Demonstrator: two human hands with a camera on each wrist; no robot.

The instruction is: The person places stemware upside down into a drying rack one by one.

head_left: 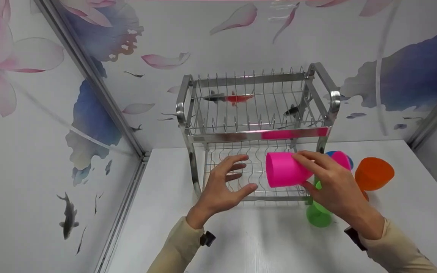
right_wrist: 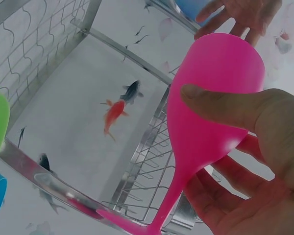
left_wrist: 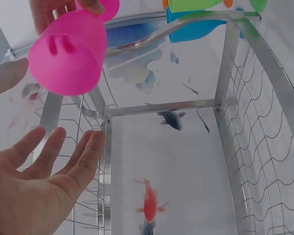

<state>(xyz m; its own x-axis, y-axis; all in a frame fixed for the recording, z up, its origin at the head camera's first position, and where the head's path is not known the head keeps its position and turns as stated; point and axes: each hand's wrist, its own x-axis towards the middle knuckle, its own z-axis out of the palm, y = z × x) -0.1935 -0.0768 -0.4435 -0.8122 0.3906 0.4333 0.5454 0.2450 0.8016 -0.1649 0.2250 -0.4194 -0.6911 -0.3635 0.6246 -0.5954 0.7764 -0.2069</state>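
My right hand [head_left: 336, 185] grips a pink plastic goblet [head_left: 285, 170] by its bowl, held sideways with its mouth to the left. In the right wrist view the thumb lies along the bowl, and the pink stem [right_wrist: 167, 200] runs down to its foot. My left hand [head_left: 218, 189] is held just left of the goblet's mouth, fingers spread and thumb apart, holding nothing. The left wrist view shows its fingertips [left_wrist: 95, 139] apart from the goblet. Both hands are above the lower front of a two-tier metal dish rack [head_left: 256, 134].
Right of the rack, partly behind my right hand, stand an orange goblet [head_left: 374, 174], a green goblet [head_left: 319, 216] and a blue one [left_wrist: 191, 28]. The rack's upper tier has upright wire dividers. Printed wall panels [head_left: 211, 45] close off the back and sides of the white table [head_left: 264, 242].
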